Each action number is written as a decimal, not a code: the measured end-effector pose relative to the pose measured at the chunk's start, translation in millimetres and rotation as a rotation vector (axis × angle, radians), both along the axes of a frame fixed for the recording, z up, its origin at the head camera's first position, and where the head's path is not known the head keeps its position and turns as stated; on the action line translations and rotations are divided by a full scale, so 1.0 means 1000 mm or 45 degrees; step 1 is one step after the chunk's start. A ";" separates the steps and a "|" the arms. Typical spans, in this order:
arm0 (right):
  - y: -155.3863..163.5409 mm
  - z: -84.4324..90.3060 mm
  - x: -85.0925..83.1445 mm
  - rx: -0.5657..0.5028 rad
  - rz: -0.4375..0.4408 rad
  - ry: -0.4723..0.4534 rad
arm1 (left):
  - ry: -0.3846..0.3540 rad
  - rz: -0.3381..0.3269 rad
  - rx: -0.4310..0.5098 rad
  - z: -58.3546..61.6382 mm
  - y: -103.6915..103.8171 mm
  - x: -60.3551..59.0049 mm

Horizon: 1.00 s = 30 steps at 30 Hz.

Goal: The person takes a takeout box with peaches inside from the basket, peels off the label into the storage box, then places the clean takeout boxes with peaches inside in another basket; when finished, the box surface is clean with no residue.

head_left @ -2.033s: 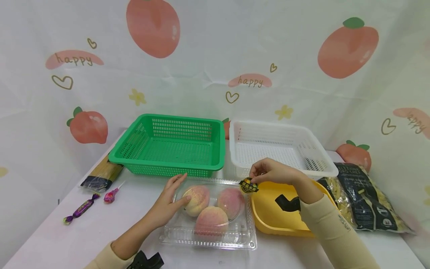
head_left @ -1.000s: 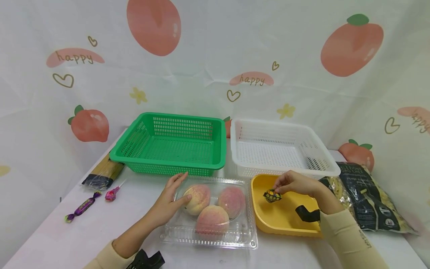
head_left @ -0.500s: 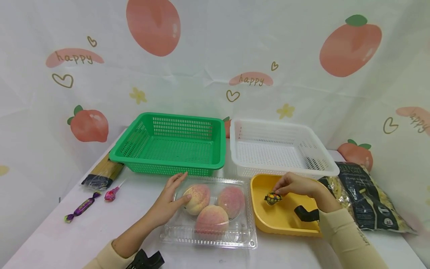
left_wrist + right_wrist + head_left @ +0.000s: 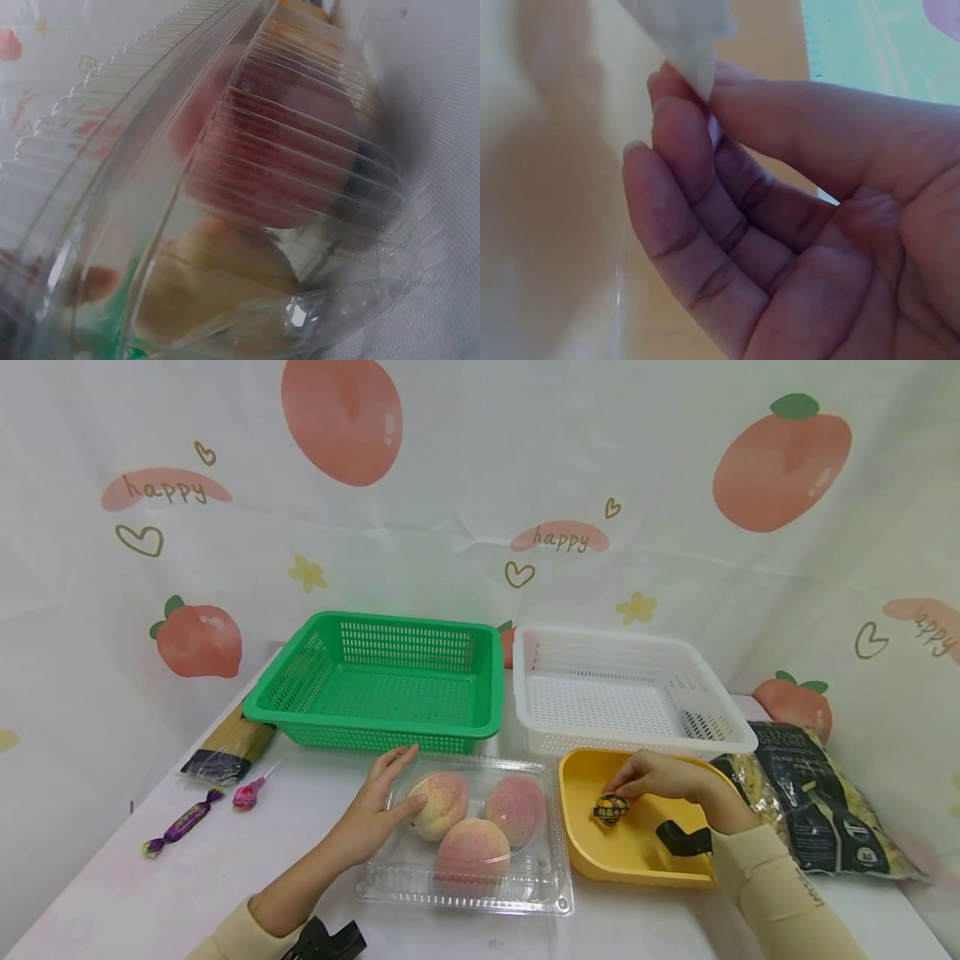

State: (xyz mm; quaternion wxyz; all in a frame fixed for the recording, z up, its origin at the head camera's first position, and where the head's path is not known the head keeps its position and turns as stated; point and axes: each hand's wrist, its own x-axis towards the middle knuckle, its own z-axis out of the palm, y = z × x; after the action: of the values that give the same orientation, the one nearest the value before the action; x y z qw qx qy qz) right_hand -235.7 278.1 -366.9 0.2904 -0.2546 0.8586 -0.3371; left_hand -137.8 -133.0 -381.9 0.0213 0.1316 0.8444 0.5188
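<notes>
Yellow tray (image 4: 581,852) on the desk (image 4: 225,868) receives the right hand (image 4: 656,775), whose grip pinches a black sticker (image 4: 610,808) low inside it. Left hand (image 4: 375,814) lies flat, its grip wide, on the clear peach box (image 4: 465,893) beside it.

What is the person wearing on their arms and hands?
Both arms wear long cream sleeves: left sleeve, right sleeve. A black strap wraps the right wrist, and a black clip-like mount sits at the left wrist. The hands are bare, no gloves or rings visible.
</notes>
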 end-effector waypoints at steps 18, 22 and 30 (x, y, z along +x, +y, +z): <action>-0.005 0.000 0.000 -0.006 0.009 -0.043 | -0.010 0.000 0.010 -0.001 0.000 -0.001; -0.006 0.001 0.001 0.007 0.016 -0.044 | -0.006 0.001 0.009 -0.002 0.000 -0.001; -0.006 0.005 0.006 0.028 0.004 -0.038 | 0.004 0.002 0.002 -0.002 -0.001 -0.001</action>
State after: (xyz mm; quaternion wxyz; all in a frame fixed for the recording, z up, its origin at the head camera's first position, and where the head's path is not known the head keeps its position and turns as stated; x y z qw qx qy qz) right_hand -229.2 272.5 -361.7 0.3064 -0.2477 0.8575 -0.3308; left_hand -138.9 -133.6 -384.2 0.0197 0.1318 0.8441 0.5193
